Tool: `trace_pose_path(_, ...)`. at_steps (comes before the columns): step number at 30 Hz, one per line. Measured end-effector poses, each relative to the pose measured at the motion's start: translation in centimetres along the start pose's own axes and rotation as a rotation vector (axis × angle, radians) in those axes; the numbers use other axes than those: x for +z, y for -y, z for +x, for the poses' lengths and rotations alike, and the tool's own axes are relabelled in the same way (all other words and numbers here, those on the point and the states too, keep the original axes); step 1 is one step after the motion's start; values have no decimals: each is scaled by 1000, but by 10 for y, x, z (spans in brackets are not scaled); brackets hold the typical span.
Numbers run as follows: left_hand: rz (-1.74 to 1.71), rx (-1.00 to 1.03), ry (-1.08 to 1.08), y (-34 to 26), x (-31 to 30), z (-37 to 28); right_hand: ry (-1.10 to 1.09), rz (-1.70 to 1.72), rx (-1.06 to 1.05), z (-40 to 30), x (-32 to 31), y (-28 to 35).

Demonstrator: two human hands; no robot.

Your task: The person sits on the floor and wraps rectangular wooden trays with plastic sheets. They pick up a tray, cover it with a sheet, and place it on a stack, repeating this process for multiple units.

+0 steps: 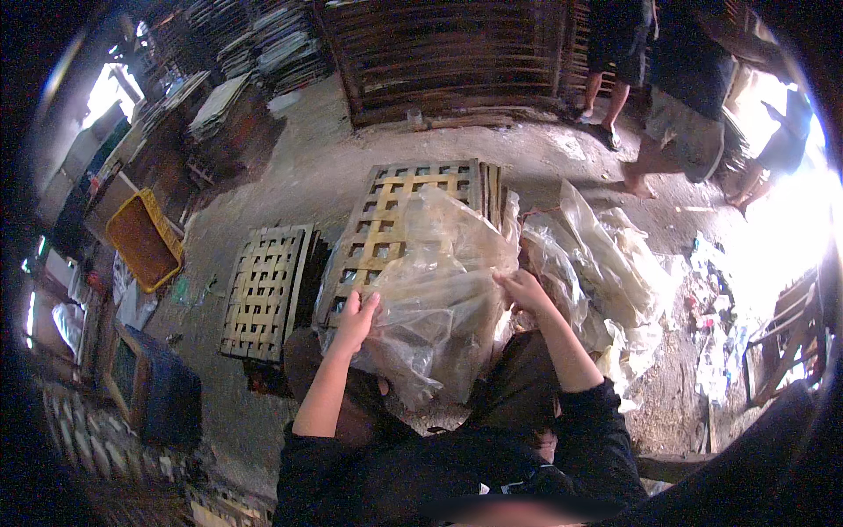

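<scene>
A clear plastic sheet (435, 296) lies crumpled over part of a stack of wooden lattice racks (388, 197) in front of me and hangs down towards my lap. My left hand (356, 319) pinches the sheet near the rack's lower edge, thumb up. Farther right, my right hand (521, 290) grips the sheet's right edge between bent fingers. Beside the covered stack, on the left, stands a smaller stack of lattice racks (267, 290) with no plastic on it.
More crumpled plastic sheeting (612, 263) lies on the floor at right. A yellow plastic crate (145, 240) and a dark blue container (164, 388) are at left. Several people stand or walk at upper right, one in shorts (685, 132). A slatted wooden panel (454, 59) stands behind.
</scene>
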State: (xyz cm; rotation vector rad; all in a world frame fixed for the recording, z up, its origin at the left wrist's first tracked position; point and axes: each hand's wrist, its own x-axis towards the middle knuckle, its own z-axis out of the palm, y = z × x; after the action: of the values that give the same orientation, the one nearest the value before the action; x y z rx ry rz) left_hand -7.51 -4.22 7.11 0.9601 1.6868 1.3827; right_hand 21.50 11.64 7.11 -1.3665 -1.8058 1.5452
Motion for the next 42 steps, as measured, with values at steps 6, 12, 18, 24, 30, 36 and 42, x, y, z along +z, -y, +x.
trace_pose_path(6,152,168,-187,38,14,11,18,410,99,-40,27,-16)
trace_pose_path(12,425,108,-35,-1,19,0,-278,294,-3,-25,23,-37)
trace_pose_path(18,697,171,3,-8,4,-7,-325,-252,-177,-18,26,-56)
trace_pose_path(24,1019,-63,177,-35,-32,3,-228,-415,49,-21,17,-49)
trace_pose_path(30,1009,90,105,-24,12,74,-380,-239,-500,-17,5,34)
trace_pose_path(36,1011,538,15,45,63,128,-529,-613,-644,65,23,-45)
trace_pose_path(42,943,405,-75,59,40,128,-421,-500,-594,62,48,-33)
